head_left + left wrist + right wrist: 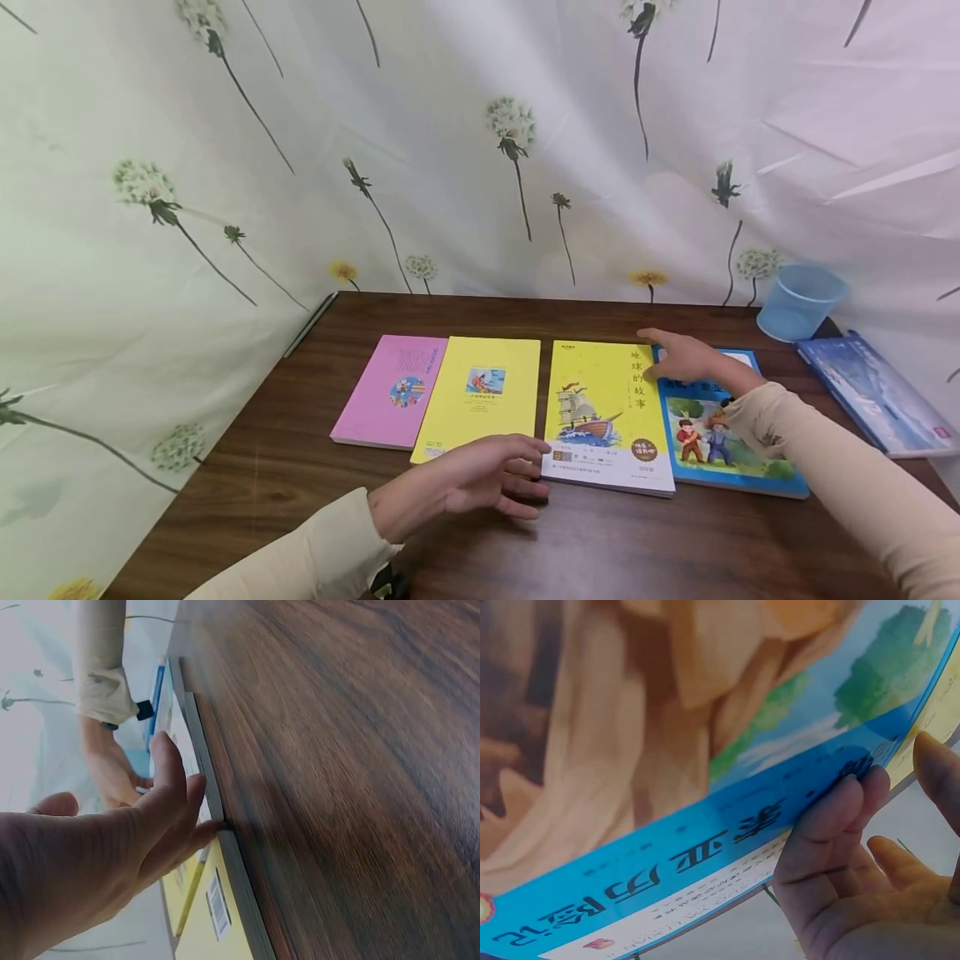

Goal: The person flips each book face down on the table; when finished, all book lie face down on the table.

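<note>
A yellow book with a sailing ship on its cover (600, 400) lies on the table, face up. My left hand (491, 477) hovers around its lower left corner, fingers loosely bent and apart, holding nothing. Seen in the left wrist view, the fingertips (196, 787) are right at the edges of two neighbouring books. My right hand (684, 358) reaches over the top of a blue book with two cartoon children (712, 433), one finger pointing across the ship book's upper right corner. In the right wrist view its bent fingers (829, 810) touch the blue cover.
Left of these lie a yellow book with a small picture (487, 408) and a pink book (390, 392). A light blue cup (801, 302) stands at the back right, beside another blue-white book (877, 392). A dandelion-print curtain (450, 167) backs the dark wooden table (600, 542).
</note>
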A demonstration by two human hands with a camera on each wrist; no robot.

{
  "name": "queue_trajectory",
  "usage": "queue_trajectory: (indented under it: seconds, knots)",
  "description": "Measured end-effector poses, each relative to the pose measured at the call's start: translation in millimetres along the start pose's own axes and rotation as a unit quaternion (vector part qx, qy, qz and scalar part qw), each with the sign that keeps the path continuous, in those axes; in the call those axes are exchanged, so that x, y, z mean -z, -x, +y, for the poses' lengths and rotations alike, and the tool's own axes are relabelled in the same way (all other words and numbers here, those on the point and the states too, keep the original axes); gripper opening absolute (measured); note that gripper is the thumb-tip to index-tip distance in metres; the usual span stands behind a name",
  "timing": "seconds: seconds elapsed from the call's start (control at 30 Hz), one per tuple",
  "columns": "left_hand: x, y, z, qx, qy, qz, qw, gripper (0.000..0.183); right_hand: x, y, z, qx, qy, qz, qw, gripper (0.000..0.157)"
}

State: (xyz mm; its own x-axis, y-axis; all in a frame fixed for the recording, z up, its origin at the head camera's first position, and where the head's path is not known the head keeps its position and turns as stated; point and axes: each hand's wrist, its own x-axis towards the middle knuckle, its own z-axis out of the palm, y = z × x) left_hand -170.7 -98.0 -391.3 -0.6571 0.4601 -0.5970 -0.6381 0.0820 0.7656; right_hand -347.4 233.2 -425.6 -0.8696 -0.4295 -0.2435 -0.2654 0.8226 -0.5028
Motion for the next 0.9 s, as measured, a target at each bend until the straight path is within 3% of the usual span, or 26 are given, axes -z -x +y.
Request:
queue_trajectory:
  seconds: [0.37,0.9]
  knots:
    - [-7.0,1.9,-0.7,0.002,0.032,0.009,0.9995,0.054,2.6,0.7,-1.5,0.009,-0.002,-0.001,1.0,0.079]
    - [-17.1,-0.1,-3.6,-0.003,0.071,0.055,0.9959,0.052,-2.0,3.0,-2.9,0.012,-0.024,0.001,1.0,0.079]
